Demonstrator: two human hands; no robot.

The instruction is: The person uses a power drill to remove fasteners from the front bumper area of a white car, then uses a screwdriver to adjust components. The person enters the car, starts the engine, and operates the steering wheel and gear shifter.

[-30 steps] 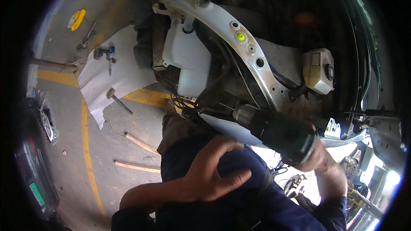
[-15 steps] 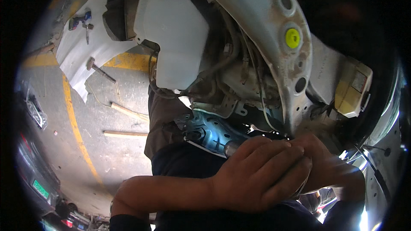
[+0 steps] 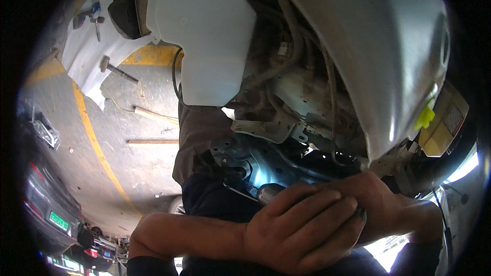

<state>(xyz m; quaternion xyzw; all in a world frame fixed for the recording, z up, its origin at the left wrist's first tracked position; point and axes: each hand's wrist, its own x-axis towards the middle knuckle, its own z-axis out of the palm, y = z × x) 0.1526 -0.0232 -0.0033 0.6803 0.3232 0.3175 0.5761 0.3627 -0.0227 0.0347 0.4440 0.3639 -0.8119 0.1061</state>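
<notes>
A: There's the power drill (image 3: 269, 192), and only its nose is on show; a stubby grey cylinder, dull metallic sheen, jutting from beneath the curled fingers (image 3: 319, 213) of the left hand (image 3: 302, 232)!

B: The rest is buried under that hand and the right hand (image 3: 381, 197); it lies low and sideways, nose toward the left of the view; whether the chuck is spinning, I can't tell!

A: Right by that nose, the dark metal panel (image 3: 279, 159); contoured, pierced with round holes, a bluish-white glare blazing across it!

B: Contact between the two? Too hard to call; the meeting point is lost from here!
</notes>
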